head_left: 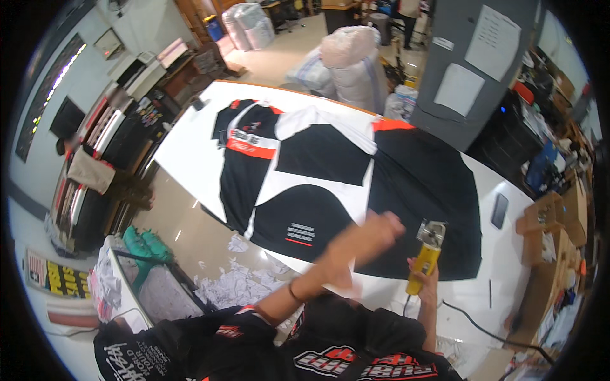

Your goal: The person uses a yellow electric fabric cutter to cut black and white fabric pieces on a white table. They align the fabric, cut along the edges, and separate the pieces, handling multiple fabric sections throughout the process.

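My right hand grips a yellow handheld electric fabric cutter by its body, with its metal blade head pointing away from me over a large black cloth panel. My left hand, smeared by motion, is stretched over the cloth pieces left of the cutter; its fingers cannot be made out. Beneath and beside it lies a curved black piece with small white print and a red line. Farther off are another black piece and a black, white and orange printed panel.
The pieces lie on a white table. A phone and a thin dark stick rest at its right. A black cable trails nearby. Paper scraps litter the floor; cardboard boxes stand right, a person left.
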A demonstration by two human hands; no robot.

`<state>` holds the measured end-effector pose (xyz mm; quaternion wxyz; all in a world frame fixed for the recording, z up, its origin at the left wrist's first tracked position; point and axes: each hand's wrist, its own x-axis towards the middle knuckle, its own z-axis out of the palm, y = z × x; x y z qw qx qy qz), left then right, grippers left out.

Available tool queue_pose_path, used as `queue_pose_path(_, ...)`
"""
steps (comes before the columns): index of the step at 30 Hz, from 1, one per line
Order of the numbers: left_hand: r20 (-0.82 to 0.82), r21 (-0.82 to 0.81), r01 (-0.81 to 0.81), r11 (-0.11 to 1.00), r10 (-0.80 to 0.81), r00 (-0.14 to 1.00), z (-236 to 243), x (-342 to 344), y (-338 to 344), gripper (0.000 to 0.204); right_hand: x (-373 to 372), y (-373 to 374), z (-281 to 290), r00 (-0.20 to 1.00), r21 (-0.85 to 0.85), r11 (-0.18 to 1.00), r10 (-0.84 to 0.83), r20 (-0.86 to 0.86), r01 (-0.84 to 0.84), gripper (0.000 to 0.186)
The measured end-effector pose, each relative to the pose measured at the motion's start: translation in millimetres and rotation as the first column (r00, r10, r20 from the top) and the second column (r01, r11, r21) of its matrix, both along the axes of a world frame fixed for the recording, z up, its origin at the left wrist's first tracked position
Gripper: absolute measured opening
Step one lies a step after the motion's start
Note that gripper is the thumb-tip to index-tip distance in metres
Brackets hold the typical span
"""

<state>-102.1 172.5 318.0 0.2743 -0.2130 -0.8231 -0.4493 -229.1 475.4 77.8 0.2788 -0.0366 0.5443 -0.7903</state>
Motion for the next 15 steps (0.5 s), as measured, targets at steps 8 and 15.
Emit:
queue_pose_path(8, 0.397, -0.733, -0.542, 0.412, 0.905, 0.151, -296.7, 70.0, -172.9, 0.092, -0.5, -5.1, -0.6, 0.967, 0.409, 0.903, -0.027, -0.253, 0.132, 0.061)
queue_pose_path(15, 0.536, -0.788, -0.402, 0.466, 0.84, -0.077, -295.5, 112.2, -127.7, 0.122, 17.2, 21.3, 7.1, 0.968, 0.557, 0.822, 0.03, -0.248, 0.117, 0.065)
